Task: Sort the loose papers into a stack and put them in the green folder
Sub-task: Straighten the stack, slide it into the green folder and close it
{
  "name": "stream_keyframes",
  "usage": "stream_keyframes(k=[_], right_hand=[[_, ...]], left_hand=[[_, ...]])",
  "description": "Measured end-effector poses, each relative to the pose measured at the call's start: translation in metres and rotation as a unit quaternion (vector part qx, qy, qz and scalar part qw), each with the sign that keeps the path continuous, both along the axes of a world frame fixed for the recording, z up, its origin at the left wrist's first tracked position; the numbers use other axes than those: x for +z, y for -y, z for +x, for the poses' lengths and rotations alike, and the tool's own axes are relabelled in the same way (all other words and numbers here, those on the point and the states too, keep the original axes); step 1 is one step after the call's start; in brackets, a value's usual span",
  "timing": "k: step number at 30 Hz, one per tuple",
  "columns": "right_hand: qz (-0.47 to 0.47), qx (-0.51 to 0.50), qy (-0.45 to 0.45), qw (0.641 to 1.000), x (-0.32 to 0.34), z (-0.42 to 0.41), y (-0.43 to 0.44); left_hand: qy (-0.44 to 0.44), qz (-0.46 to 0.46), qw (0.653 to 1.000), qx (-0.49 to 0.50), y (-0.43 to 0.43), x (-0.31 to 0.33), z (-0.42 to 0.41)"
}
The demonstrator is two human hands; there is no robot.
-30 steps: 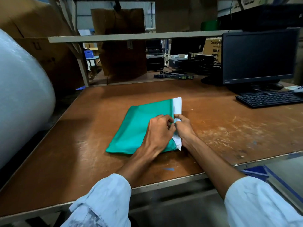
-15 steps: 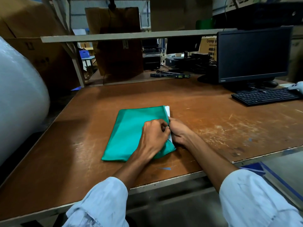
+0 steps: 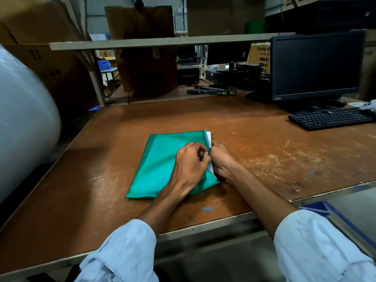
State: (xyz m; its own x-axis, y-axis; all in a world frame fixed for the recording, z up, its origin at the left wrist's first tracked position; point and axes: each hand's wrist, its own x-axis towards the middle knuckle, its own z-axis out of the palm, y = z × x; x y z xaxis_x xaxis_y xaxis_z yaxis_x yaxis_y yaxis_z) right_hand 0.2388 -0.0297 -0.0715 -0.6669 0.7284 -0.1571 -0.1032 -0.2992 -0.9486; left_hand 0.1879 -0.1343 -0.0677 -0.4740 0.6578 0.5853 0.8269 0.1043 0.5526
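Head view: green folder [image 3: 162,163] lies flat mid-table [image 3: 254,151], papers [image 3: 209,137] peeking out its right edge. Left hand [image 3: 190,161] and right hand [image 3: 220,157], fingers curled, pinch that edge (exact grip hidden). Looks light, limp, slippery; best handled at the open edge.

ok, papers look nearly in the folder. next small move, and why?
Probably nudge the papers the rest of the way in with the right hand while the left hand pins the green folder. A thin white strip shows past the folder's right edge, and both hands are at that opening.
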Motion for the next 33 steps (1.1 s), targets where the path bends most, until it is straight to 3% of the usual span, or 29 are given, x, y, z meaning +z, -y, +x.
stream_keyframes(k=[6, 12, 19, 28, 33], right_hand=[[-0.066, 0.048, -0.013, 0.997, 0.004, 0.005, -0.007], [0.027, 0.017, 0.03, 0.999, 0.0, -0.002, -0.008], [0.001, -0.054, 0.016, 0.998, -0.002, 0.005, -0.007], [-0.044, -0.031, 0.019, 0.998, -0.007, -0.004, -0.009], [-0.036, -0.002, 0.056, 0.998, 0.0, -0.004, -0.019]], left_hand=[[-0.034, 0.006, 0.997, -0.072, 0.002, -0.008, -0.012], [0.043, -0.111, 0.992, 0.049, -0.007, 0.012, 0.0], [-0.014, -0.209, 0.974, 0.085, -0.011, 0.031, 0.011], [-0.056, -0.24, 0.961, 0.128, -0.024, 0.03, 0.003], [-0.046, -0.201, 0.978, 0.041, -0.041, 0.038, -0.016]])
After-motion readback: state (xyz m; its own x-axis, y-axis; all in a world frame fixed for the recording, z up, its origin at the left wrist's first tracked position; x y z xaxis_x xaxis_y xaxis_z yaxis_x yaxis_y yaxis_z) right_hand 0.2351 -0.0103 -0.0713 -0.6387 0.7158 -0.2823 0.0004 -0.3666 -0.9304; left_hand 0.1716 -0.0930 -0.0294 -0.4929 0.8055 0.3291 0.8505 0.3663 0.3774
